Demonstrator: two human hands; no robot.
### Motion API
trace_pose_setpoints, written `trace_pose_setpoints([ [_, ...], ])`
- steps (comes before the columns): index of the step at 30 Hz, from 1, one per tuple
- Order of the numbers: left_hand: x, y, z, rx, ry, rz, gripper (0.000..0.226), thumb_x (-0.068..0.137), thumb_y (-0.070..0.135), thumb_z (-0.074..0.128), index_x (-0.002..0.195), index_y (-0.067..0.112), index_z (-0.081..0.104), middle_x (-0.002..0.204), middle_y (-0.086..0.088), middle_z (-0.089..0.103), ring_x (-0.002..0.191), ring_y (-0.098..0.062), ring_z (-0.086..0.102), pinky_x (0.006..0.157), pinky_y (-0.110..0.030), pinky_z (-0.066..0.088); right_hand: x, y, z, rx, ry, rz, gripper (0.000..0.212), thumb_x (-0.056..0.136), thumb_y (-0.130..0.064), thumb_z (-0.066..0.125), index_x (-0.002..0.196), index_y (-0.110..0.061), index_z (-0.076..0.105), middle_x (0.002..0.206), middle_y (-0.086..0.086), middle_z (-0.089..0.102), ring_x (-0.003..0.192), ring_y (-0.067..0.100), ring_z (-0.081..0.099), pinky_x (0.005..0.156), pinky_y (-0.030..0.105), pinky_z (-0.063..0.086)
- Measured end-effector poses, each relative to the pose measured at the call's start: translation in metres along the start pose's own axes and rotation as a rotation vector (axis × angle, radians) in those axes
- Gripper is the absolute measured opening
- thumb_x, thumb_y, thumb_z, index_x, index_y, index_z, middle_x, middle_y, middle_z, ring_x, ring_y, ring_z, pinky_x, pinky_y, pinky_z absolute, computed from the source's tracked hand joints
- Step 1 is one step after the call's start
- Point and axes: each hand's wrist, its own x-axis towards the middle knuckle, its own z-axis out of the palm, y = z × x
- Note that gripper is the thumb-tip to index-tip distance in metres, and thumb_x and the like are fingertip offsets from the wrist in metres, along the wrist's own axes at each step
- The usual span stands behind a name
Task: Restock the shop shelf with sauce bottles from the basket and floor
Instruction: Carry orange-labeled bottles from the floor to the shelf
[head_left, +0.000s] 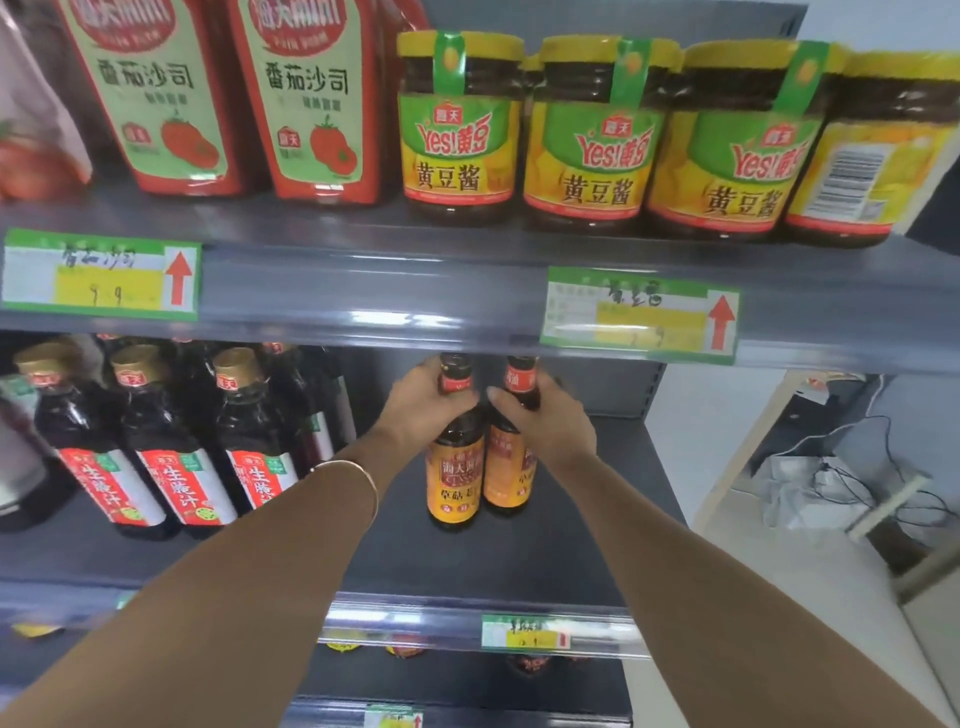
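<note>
two bottles placed on middle shelf

left hand (423, 410) clamped the neck of the left bottle (454, 467), and right hand (548, 423) clamped the neck of the right bottle (506, 470). hands were just beside each other. both bottles were upright, touching, and seemed to rest on the shelf (587, 499), in the gap right of the red-label bottles (174, 467). neck grips likely steadied them under the low upper shelf, labels facing near. basket not in view.

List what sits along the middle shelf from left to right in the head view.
Row of dark gold-capped glass bottles with red labels → left hand gripping a dark orange-labelled bottle → second orange-labelled bottle, gripped by the right hand.
</note>
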Motion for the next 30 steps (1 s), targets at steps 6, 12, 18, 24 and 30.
trace_pose_setpoints([
  [6,-0.007,-0.013,0.003,-0.177,-0.055,0.056,0.021,0.084,0.018,0.063,0.103,0.019,0.055,0.095,0.003,0.065,0.099,-0.019,0.062,0.089,-0.035,0.049,-0.005,0.028,0.003,0.626,-0.304,0.032,0.056,0.071,-0.028,0.077,0.119,-0.014,0.051,0.115,0.011,0.061,0.109,0.027,0.06,0.092,0.045,0.048],
  [12,-0.025,-0.038,0.013,-0.236,-0.092,0.08,0.071,0.069,-0.004,0.072,0.12,0.03,0.035,0.11,0.0,0.057,0.104,-0.014,0.056,0.093,-0.036,0.045,-0.02,0.068,0.036,0.548,-0.398,0.14,0.085,0.067,0.0,0.08,0.138,-0.011,0.034,0.125,0.011,0.06,0.118,0.027,0.057,0.102,0.054,0.042],
  [18,-0.031,-0.075,0.038,-0.189,0.018,-0.062,0.071,0.061,0.011,0.081,0.112,0.032,0.036,0.114,0.0,0.06,0.107,-0.021,0.058,0.091,-0.04,0.048,-0.028,0.076,0.055,0.418,-0.216,0.16,0.082,0.064,-0.02,0.083,0.133,-0.022,0.038,0.12,-0.004,0.062,0.11,0.016,0.06,0.096,0.039,0.048],
  [24,0.001,-0.086,0.038,-0.138,0.061,-0.063,0.075,0.064,0.012,0.079,0.124,0.024,0.035,0.107,0.004,0.058,0.103,-0.019,0.057,0.084,-0.034,0.047,-0.015,0.071,0.068,0.406,-0.066,0.172,0.068,0.061,-0.027,0.084,0.108,-0.032,0.034,0.097,-0.018,0.054,0.089,0.005,0.057,0.065,0.014,0.042],
  [30,0.043,-0.093,0.035,-0.152,0.061,-0.018,0.079,0.07,0.0,0.073,0.133,0.017,0.027,0.117,-0.005,0.052,0.117,-0.026,0.05,0.102,-0.053,0.04,0.016,0.069,0.084,0.349,0.04,0.203,0.073,0.058,-0.026,0.086,0.108,-0.029,0.034,0.109,-0.007,0.054,0.101,0.016,0.057,0.082,0.033,0.05],
])
